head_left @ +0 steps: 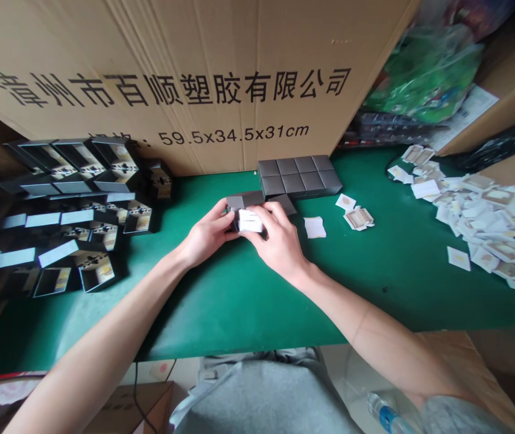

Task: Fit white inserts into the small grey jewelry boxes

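Over the middle of the green table, my left hand (204,240) grips a small dark box (245,199) from its left side, fingers closed on its edge. My right hand (281,246) pinches a white insert (250,221) at the box's front opening. How deep the insert sits in the box is partly hidden by my fingers. Just behind my right hand lies another dark box (284,204). To the right of that hand are a white square piece (315,227), a smaller white piece (345,202) and a folded white insert (359,218).
Open dark boxes (99,271) stand in rows at the left. Closed dark boxes (300,175) form a block against the large cardboard carton (221,36). White inserts (474,214) are heaped at the right. A water bottle (386,416) is below the green table (221,313).
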### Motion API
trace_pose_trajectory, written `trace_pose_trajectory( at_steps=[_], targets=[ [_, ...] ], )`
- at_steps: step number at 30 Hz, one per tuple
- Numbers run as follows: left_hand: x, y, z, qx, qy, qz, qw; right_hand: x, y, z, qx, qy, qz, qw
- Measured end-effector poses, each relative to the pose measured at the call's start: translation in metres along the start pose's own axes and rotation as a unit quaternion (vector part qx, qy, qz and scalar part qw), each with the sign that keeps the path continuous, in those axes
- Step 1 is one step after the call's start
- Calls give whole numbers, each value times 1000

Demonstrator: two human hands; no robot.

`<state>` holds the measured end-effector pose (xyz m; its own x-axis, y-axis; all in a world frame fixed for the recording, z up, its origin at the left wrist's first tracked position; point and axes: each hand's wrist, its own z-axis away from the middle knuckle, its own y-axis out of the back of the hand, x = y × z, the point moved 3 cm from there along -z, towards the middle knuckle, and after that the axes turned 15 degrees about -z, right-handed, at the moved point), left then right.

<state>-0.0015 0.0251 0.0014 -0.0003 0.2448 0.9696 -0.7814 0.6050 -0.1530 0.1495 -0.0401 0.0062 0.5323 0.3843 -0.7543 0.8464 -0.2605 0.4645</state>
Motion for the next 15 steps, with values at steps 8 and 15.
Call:
trace_pose_trajectory(
  at_steps=[8, 15],
  targets=[
    [-3, 1, 1, 4, -17, -15, 1000, -3, -1, 0, -34, -14, 7, 999],
    [-4, 1, 1, 0, -35, -36, 999, -6, 2, 0, -15, -27, 28, 999]
  ],
)
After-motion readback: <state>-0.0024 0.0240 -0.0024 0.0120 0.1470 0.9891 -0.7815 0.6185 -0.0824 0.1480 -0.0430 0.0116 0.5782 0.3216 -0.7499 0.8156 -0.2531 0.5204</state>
